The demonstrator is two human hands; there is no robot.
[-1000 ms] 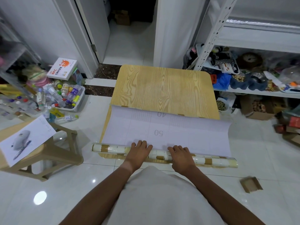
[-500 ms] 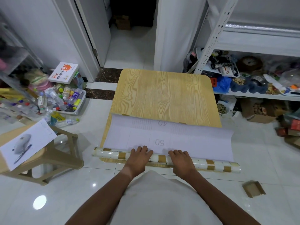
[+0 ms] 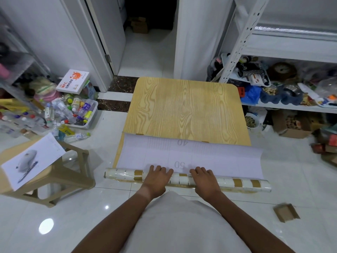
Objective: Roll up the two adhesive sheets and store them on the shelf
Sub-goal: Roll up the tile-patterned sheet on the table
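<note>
A white and gold tile-patterned adhesive sheet is partly wound into a long roll [image 3: 242, 182] lying across the floor in front of me. Its unrolled part [image 3: 228, 157] shows white backing paper printed with 40 and 50. Under it lies a wood-grain adhesive sheet [image 3: 184, 110], spread flat and reaching toward the doorway. My left hand [image 3: 156, 179] and my right hand [image 3: 204, 179] press on the middle of the roll, fingers stretched forward over it. A white metal shelf [image 3: 299, 48] stands at the right.
A beige plastic stool [image 3: 54, 181] with a printed paper [image 3: 31, 161] stands at the left. Behind it a bin of bottles [image 3: 76, 114] and loose bottles crowd the floor. A cardboard scrap [image 3: 286, 212] lies at the right. The shelf's lower level and the floor below hold clutter.
Both hands have pushed the roll forward over the backing paper, so the roll sits closer to the printed 50. The camera has tipped slightly.
</note>
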